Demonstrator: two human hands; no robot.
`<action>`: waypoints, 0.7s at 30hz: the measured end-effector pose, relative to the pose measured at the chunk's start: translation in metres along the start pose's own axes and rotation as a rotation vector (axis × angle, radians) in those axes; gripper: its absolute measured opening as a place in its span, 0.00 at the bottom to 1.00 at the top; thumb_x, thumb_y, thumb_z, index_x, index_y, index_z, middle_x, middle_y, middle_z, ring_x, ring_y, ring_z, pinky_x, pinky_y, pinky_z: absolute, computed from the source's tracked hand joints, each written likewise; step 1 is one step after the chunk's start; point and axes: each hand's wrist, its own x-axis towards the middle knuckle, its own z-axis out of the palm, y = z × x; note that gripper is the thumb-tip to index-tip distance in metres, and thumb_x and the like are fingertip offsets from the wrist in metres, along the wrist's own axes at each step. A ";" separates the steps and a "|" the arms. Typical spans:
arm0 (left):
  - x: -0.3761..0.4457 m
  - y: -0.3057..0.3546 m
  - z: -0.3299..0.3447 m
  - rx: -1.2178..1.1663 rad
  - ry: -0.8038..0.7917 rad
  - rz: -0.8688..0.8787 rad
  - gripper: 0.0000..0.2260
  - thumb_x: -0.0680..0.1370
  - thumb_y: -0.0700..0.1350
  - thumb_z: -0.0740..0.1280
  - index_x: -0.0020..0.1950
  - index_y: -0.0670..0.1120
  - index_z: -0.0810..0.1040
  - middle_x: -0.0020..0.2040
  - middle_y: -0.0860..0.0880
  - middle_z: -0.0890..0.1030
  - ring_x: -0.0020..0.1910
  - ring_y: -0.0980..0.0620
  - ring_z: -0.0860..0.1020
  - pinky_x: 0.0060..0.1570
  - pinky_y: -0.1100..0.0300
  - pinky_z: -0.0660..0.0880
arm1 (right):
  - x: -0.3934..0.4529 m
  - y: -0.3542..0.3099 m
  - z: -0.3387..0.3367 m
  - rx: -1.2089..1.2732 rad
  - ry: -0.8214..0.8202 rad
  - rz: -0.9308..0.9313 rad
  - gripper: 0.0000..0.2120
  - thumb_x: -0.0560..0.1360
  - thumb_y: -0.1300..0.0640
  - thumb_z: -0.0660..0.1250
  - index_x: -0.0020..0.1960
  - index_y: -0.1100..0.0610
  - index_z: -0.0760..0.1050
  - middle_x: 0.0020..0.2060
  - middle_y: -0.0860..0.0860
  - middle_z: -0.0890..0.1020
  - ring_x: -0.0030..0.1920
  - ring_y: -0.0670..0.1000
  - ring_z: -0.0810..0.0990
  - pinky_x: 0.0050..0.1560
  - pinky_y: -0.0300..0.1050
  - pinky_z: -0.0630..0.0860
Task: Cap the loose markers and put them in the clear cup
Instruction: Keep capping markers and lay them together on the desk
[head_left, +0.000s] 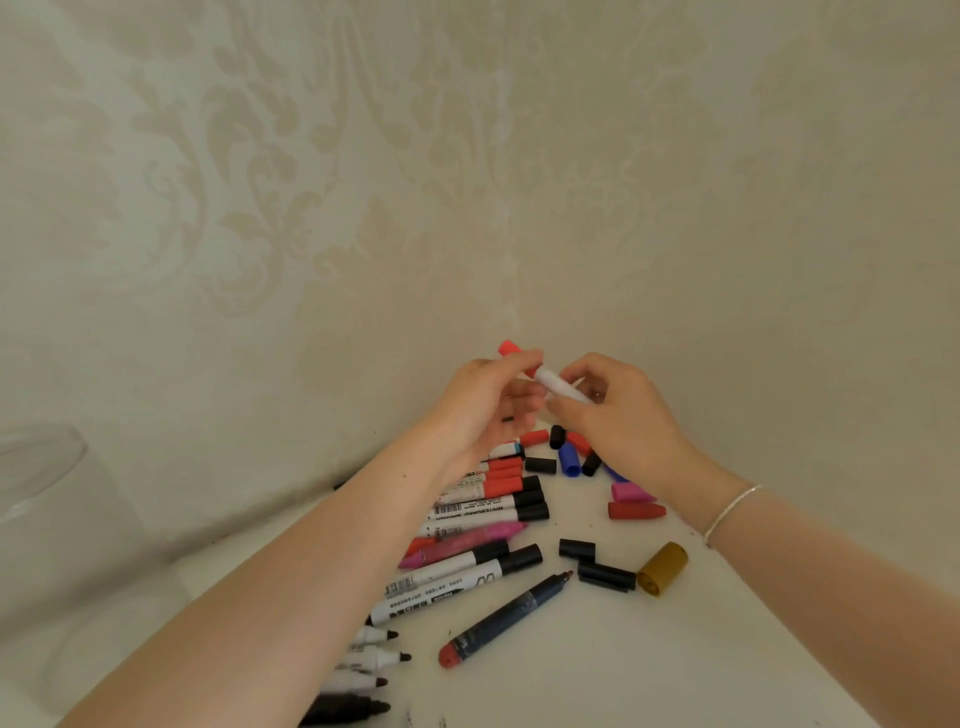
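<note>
Both hands meet above the far end of the tabletop (597, 670), close to the patterned wall (363, 182). The left hand (483, 400) pinches the red cap (511, 349) end of a white marker (558, 383), thumb and fingers curled round it. The right hand (618, 415) grips the other end of the same marker, its fingers curled over the barrel, which slants down to the right between the two hands. Whether the cap is fully seated cannot be told.

Under the hands lie loose caps (569, 457) in red, black and blue, close together. Right of them, near the right wrist, a pink cap (631, 492) lies just beside a dark red cap (636, 511). A silver bracelet (730, 512) circles that wrist.

A row of capped markers (493, 501) lies side by side under the left forearm, with red and black caps pointing right; a pink marker (462, 543) lies just nearer. Nearer still, a dark blue marker (506, 618) lies uncapped, tip pointing far right. Two black caps (597, 564) and a mustard cap (662, 567) lie to its right. Uncapped markers (374, 657) show at the near edge, beside the left arm.

The clear cup (41, 467) stands at far left, well apart from the markers.
</note>
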 end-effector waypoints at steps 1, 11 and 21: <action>-0.001 -0.003 0.001 0.028 -0.028 -0.003 0.07 0.78 0.45 0.67 0.50 0.42 0.76 0.40 0.46 0.81 0.37 0.53 0.79 0.39 0.62 0.76 | 0.001 0.000 0.003 0.007 -0.018 0.019 0.05 0.74 0.60 0.67 0.49 0.54 0.73 0.37 0.51 0.78 0.30 0.46 0.72 0.25 0.32 0.68; 0.007 -0.022 -0.076 1.206 0.150 0.374 0.14 0.81 0.50 0.60 0.67 0.53 0.73 0.45 0.50 0.71 0.45 0.51 0.73 0.46 0.58 0.70 | 0.017 0.028 -0.014 0.212 0.049 0.271 0.23 0.76 0.69 0.59 0.69 0.57 0.66 0.59 0.55 0.78 0.57 0.51 0.76 0.57 0.43 0.74; 0.009 -0.064 -0.090 1.564 0.034 0.350 0.15 0.78 0.46 0.62 0.64 0.56 0.74 0.54 0.53 0.74 0.57 0.52 0.71 0.61 0.56 0.61 | 0.027 0.056 0.015 -0.502 -0.187 0.198 0.19 0.77 0.67 0.58 0.67 0.59 0.71 0.61 0.57 0.76 0.59 0.55 0.76 0.59 0.46 0.74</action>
